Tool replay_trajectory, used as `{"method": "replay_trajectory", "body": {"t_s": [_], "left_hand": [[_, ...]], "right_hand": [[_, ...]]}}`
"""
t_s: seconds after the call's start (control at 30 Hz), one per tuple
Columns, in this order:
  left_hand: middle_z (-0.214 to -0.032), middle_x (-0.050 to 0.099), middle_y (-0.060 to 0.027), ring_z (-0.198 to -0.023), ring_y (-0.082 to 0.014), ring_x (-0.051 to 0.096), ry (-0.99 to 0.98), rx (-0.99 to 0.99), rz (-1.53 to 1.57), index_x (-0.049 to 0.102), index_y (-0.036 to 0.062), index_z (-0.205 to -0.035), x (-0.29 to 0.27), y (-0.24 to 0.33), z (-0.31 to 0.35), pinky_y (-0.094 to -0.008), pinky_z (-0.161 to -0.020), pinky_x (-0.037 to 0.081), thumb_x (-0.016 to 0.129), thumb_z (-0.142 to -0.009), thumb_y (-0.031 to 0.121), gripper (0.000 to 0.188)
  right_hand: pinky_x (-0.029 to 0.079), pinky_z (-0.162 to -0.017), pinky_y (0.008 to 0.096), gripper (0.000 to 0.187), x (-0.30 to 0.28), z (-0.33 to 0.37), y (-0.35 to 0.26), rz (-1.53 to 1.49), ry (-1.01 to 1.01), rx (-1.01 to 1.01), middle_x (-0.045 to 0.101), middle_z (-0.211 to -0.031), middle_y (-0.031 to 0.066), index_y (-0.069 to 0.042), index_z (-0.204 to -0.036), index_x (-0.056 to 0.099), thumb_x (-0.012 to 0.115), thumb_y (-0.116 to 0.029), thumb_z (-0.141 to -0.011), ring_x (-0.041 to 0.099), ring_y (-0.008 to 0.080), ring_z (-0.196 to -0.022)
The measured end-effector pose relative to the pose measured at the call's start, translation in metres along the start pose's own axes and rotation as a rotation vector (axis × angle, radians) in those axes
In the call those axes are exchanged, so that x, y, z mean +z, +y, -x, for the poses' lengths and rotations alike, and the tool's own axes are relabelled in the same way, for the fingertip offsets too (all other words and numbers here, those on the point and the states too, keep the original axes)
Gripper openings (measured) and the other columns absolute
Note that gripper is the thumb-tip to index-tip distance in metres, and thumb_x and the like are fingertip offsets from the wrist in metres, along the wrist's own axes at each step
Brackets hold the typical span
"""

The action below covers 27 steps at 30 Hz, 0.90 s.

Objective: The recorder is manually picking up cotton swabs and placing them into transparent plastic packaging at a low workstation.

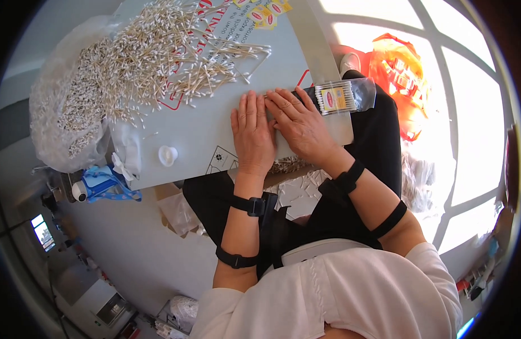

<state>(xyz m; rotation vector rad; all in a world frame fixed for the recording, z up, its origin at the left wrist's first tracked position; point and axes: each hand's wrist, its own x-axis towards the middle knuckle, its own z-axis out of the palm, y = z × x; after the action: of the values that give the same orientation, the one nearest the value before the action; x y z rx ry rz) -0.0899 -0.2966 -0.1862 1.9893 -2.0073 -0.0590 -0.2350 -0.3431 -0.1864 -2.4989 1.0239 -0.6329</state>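
L hand, R hand outstretched palm-down on tbl.

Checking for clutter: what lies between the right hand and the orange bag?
The head view shows a clear swab packet, then the black-trousered leg.

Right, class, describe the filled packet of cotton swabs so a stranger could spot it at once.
Start at the pale table and go to its right edge, beside the person's right hand. There lies a clear packet with a neat row of cotton swabs and a yellow label. That tidy row sets it apart from the big loose heap at upper left.
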Motion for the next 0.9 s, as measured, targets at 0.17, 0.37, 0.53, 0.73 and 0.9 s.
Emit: {"method": "replay_trajectory", "body": {"t_s": [0.17,0.37,0.53,0.73,0.9], "left_hand": [[-0.133,0.054,-0.0151,-0.126,-0.0340,0.048,0.097,-0.002,0.081,0.056,0.0015,-0.127,-0.010,-0.012,-0.008,-0.0485,-0.105,0.037,0.066,-0.086,0.012,0.043],[-0.093,0.062,-0.0103,-0.093,-0.0325,0.058,0.228,-0.265,0.144,0.061,0.0056,-0.090,-0.003,-0.024,-0.063,-0.0457,-0.079,0.046,0.073,-0.078,0.013,0.018],[-0.077,0.062,-0.0095,-0.081,-0.0328,0.059,0.200,-0.384,0.071,0.060,0.0058,-0.077,0.004,-0.031,-0.073,-0.0453,-0.071,0.047,0.076,-0.075,0.016,0.019],[-0.074,0.059,-0.0087,-0.071,-0.0244,0.060,0.127,-0.359,0.625,0.060,0.0012,-0.080,-0.030,-0.029,-0.029,-0.0364,-0.064,0.049,0.071,-0.078,0.002,0.011],[-0.078,0.059,-0.0070,-0.068,-0.0172,0.058,-0.338,-0.209,0.727,0.062,-0.0011,-0.085,-0.073,-0.021,0.023,-0.0291,-0.063,0.048,0.069,-0.081,0.000,0.008]], "right_hand": [[0.023,-0.119,0.0472,0.054,-0.006,0.004,-0.001,-0.030,-0.023,0.008,0.045,-0.148,0.0108,-0.002,-0.136,0.050,0.065,-0.014,-0.085,0.038,0.0290,-0.140],[0.027,-0.118,0.0467,0.056,-0.005,0.004,0.000,-0.070,0.004,-0.006,0.046,-0.147,0.0106,-0.001,-0.131,0.054,0.071,-0.013,-0.079,0.040,0.0288,-0.138],[0.027,-0.117,0.0460,0.055,-0.007,0.002,-0.002,-0.104,-0.003,-0.002,0.047,-0.146,0.0107,-0.001,-0.130,0.055,0.072,-0.012,-0.078,0.041,0.0289,-0.137],[0.028,-0.117,0.0459,0.055,-0.006,0.003,0.002,-0.117,0.014,0.008,0.048,-0.144,0.0098,-0.002,-0.129,0.056,0.072,-0.011,-0.078,0.042,0.0287,-0.137],[0.028,-0.117,0.0448,0.049,-0.004,0.004,0.004,-0.083,0.043,-0.011,0.049,-0.143,0.0100,-0.001,-0.125,0.058,0.071,-0.015,-0.079,0.042,0.0272,-0.136]]}}
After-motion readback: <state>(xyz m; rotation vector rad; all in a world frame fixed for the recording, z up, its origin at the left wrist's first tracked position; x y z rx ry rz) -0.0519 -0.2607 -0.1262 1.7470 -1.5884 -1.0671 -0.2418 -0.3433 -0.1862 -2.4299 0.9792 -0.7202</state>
